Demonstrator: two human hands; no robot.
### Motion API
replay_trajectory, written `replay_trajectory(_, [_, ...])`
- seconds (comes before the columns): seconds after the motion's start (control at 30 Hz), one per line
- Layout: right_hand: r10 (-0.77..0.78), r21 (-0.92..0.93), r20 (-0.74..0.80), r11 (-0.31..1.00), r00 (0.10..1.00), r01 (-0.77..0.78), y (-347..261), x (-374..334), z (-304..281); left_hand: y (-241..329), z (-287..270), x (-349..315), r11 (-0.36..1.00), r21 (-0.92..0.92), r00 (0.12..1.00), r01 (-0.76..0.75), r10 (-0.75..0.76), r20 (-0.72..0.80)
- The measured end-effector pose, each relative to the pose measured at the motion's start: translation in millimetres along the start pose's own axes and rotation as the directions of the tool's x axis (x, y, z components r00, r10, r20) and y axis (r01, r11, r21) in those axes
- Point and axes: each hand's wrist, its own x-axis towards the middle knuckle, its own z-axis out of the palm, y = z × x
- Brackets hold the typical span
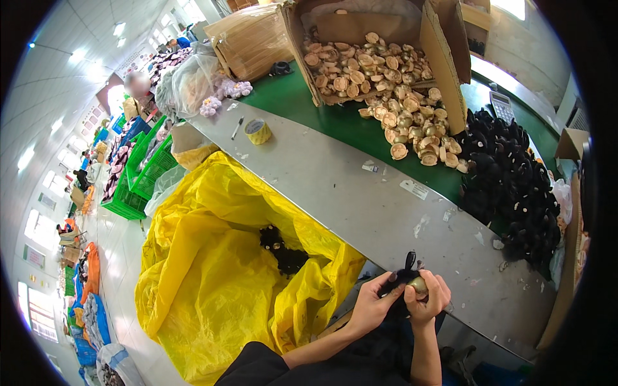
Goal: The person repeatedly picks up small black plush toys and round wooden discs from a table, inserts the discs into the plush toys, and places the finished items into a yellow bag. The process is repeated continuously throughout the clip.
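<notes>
Close together at the near edge of the table, my two hands work on one small black fuzzy piece with a black loop sticking up from its top. My left hand pinches the piece from its left side. In my right hand a round, shiny gold-coloured cap sits between thumb and fingers, against the black piece. Whether the cap is inside the fabric or only touching it, I cannot tell. Left of my hands, a large yellow plastic bag hangs open with several black fuzzy pieces inside.
The grey metal table edge runs diagonally before me. Beyond it, a tipped cardboard box spills gold and beige round caps. A heap of black fuzzy pieces lies right. Tape, a pen and green crates are left.
</notes>
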Motion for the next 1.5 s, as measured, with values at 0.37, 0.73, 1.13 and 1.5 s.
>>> replay_trajectory(0.37, [-0.054,-0.108,-0.016,0.993,0.998,0.052,10.6,-1.8,-3.6,-0.7,6.9,-1.5,0.997,-0.01,0.995,0.076,-0.077,-0.067])
replay_trajectory(0.73, [0.037,-0.152,0.02,0.988,0.999,-0.033,13.0,7.5,3.5,-3.3,15.7,9.7,0.995,-0.089,0.991,-0.042,0.03,-0.127])
replay_trajectory(1.13, [0.21,-0.087,0.207,0.977,0.956,-0.196,-3.6,1.4,-4.4,-10.2,-2.6,13.8,0.994,-0.086,0.996,0.064,-0.059,0.065])
replay_trajectory(1.5, [0.456,0.46,0.782,0.037,0.425,-0.887,8.4,12.9,-58.0,8.8,-11.4,16.4,0.987,-0.11,0.917,0.121,-0.068,0.392])
